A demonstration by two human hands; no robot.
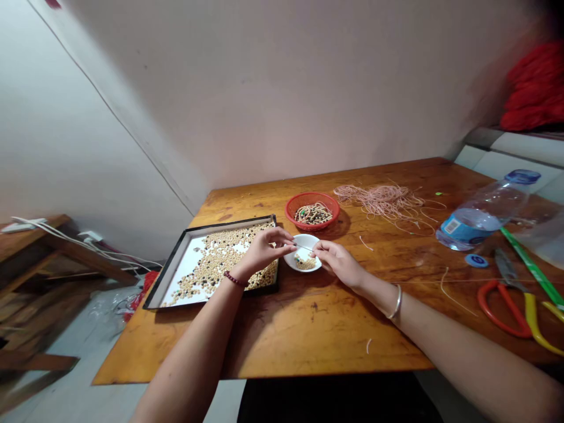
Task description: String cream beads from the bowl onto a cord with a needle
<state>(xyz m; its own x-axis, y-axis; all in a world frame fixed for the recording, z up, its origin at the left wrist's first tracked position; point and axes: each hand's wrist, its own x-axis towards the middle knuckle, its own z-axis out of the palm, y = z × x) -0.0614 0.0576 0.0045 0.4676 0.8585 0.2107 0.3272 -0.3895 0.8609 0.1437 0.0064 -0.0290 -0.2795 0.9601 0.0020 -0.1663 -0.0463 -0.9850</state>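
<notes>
Above a small white bowl (pixel 302 268) with a few beads in it, a thin needle (pixel 304 247) stretches between my two hands. My right hand (pixel 335 261) pinches one end of it between thumb and fingers. At the other end, the thumb and forefinger of my left hand (pixel 271 249) close on its tip; whether a bead is there too is too small to tell. A faint thread trails rightward from near my right hand. Close beside my left hand lies a shallow black-edged tray (pixel 165 276) strewn with cream, black and a few green beads (pixel 220 261).
Behind the bowl stands a red basket (pixel 288 212) of strung beads. Pink cord (pixel 383 200) lies tangled at the back. To the right are a water bottle (pixel 476 220), blue cap (pixel 476 261), red-handled pliers (pixel 502 305), yellow-handled tool (pixel 535 326) and green strip (pixel 531 267).
</notes>
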